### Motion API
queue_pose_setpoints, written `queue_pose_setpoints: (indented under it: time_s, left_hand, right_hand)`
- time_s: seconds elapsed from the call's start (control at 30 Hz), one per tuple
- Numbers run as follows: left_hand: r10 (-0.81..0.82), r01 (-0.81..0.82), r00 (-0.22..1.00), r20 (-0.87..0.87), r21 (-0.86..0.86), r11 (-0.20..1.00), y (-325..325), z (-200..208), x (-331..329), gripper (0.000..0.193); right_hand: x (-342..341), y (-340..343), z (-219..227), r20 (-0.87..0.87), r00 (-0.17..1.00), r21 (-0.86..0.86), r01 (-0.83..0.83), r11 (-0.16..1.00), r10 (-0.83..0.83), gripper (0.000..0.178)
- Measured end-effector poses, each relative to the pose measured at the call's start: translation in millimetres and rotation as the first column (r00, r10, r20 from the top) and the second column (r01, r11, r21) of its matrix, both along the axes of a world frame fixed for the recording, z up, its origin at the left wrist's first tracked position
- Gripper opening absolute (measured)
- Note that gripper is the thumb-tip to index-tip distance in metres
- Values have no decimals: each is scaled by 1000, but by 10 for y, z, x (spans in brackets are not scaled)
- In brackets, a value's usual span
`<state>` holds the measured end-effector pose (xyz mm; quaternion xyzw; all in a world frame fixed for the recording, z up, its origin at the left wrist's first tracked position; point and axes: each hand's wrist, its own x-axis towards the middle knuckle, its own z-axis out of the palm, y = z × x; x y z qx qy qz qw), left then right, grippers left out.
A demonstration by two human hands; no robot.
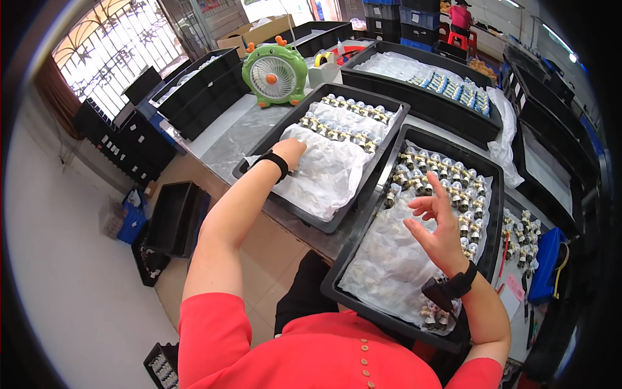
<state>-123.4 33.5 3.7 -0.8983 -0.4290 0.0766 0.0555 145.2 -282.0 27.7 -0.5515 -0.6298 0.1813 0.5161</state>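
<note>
My left hand (291,153) is closed, fingers pointing down, at the left side of a black tray (395,123); whatever it holds is hidden beneath it. White tissue paper (324,172) covers the tray's near part, with rows of small figurine-like pieces (346,134), clear-topped and gold-and-dark, beyond it. Over a second black tray (495,194), my right hand (435,223) is raised with fingers apart, holding nothing. That tray has similar pieces (431,162) standing in rows along its far and right sides, on white paper (382,259). A few lie at its near corner.
A green fan (275,74) stands behind the left tray, beside a tape dispenser (322,68). Farther back is a large black bin (421,87) with blue-and-white pieces. At right are loose pieces (521,236) and a blue case (545,266). A person (460,18) sits far off.
</note>
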Motion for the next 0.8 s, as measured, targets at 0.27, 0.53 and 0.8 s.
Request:
queue_pose_setpoints:
  time_s: [0.27,0.53,0.8]
  left_hand:
    - [-93,103,967,238,-28,994,-149,203,-190,50]
    - [426,532,596,681,-732,426,-1725,869,255,44]
    - [506,559,724,470,-828,-30,-2482,428,574,48]
  right_hand:
    - [258,-92,175,207,971,-157,-84,984,116,39]
    - [656,-537,211,566,699,-698,125,705,437,37]
    - [518,-597,55,578,657,-673,49,738,484,49]
